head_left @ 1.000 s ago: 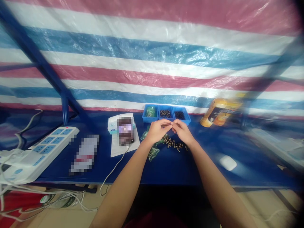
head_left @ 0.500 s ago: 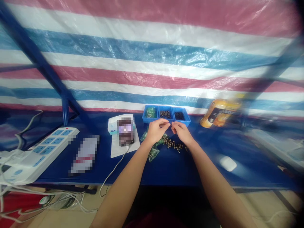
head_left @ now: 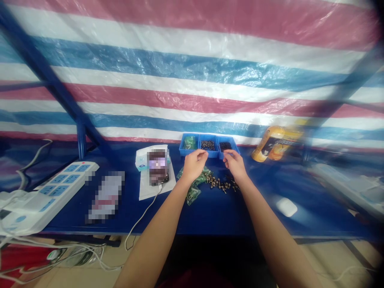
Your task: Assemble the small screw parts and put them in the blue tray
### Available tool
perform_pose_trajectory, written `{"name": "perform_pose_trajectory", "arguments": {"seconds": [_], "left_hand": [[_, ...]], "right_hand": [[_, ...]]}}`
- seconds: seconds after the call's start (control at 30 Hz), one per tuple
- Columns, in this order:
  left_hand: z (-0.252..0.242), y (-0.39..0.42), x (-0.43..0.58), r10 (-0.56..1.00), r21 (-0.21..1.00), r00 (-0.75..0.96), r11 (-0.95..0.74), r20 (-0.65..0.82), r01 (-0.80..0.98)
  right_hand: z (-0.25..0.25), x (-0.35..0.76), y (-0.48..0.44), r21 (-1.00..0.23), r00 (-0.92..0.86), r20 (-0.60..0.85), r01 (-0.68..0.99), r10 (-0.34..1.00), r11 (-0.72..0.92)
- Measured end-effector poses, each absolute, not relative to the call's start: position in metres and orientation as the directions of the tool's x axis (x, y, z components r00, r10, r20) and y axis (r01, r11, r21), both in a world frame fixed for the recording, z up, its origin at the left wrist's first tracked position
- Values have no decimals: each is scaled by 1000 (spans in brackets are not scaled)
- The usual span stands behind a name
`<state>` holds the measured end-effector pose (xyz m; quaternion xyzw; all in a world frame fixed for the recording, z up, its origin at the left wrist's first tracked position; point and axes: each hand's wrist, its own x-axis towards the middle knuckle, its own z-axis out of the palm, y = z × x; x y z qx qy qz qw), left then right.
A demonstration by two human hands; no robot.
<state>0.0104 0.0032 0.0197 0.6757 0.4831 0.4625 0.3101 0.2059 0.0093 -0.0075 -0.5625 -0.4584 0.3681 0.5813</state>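
My left hand [head_left: 195, 164] is pinched closed in front of the middle blue bin [head_left: 209, 153]; what its fingertips hold is too small to make out. My right hand [head_left: 234, 163] has its fingers curled together at the front of the right blue bin [head_left: 226, 145], which holds small black parts; anything in those fingers is hidden. Small metallic pieces fill the middle bin, and green packets [head_left: 190, 142] lie in the left one. On the table below my hands is a loose pile of screw-like metal parts [head_left: 220, 184], beside small green plastic bags [head_left: 193, 194].
A phone [head_left: 158, 166] on a cable rests on white packaging [head_left: 145, 192] to the left. Further left are a blurred-out object [head_left: 107, 196] and a power strip [head_left: 57, 192]. On the right are orange bottles [head_left: 271, 144] and a white case [head_left: 287, 207]. Striped sheeting [head_left: 192, 76] hangs behind.
My hands have drawn apart: the left moved slightly left, the right moved right towards the right bin. Before, their fingertips almost met in front of the bins.
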Motion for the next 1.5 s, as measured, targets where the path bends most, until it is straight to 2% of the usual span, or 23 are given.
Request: {"name": "perform_pose_trajectory", "arguments": {"seconds": [0.23, 0.3, 0.43, 0.53, 0.63, 0.77, 1.0, 1.1, 1.23, 1.3, 1.4, 1.5], "left_hand": [[18, 4, 10, 943, 859, 88, -329, 321, 393], [17, 4, 10, 944, 856, 94, -327, 316, 400], [17, 5, 9, 939, 840, 96, -338, 330, 426], [18, 4, 8, 936, 832, 98, -347, 339, 434], [19, 3, 8, 935, 825, 102, -350, 341, 444], [20, 2, 8, 934, 826, 104, -351, 341, 440], [18, 1, 10, 927, 826, 119, -371, 355, 425], [18, 1, 10, 933, 827, 120, -357, 339, 434], [18, 1, 9, 933, 823, 129, -357, 335, 443], [17, 2, 9, 928, 812, 142, -371, 345, 451], [18, 2, 10, 918, 778, 154, -391, 365, 491], [19, 0, 11, 887, 664, 116, -416, 447, 622]], "right_hand": [[-9, 207, 2, -877, 292, 264, 469, 919, 103], [-6, 205, 1, -779, 269, 343, 617, 900, 113], [12, 204, 13, -482, 152, 469, 869, 870, 109], [30, 206, 34, -343, 107, 358, 939, 928, 25], [42, 209, 55, -274, 65, 187, 962, 980, -12], [40, 212, 67, -309, 90, 123, 950, 988, -48], [30, 213, 67, -472, 148, 208, 881, 967, -33], [31, 214, 69, -577, 179, 234, 816, 956, -12], [36, 225, 71, -697, 313, 278, 716, 908, -33], [39, 232, 69, -694, 387, 312, 717, 868, -70], [41, 237, 58, -612, 427, 292, 771, 856, -176], [33, 231, 39, -527, 391, 210, 817, 896, -233]]}}
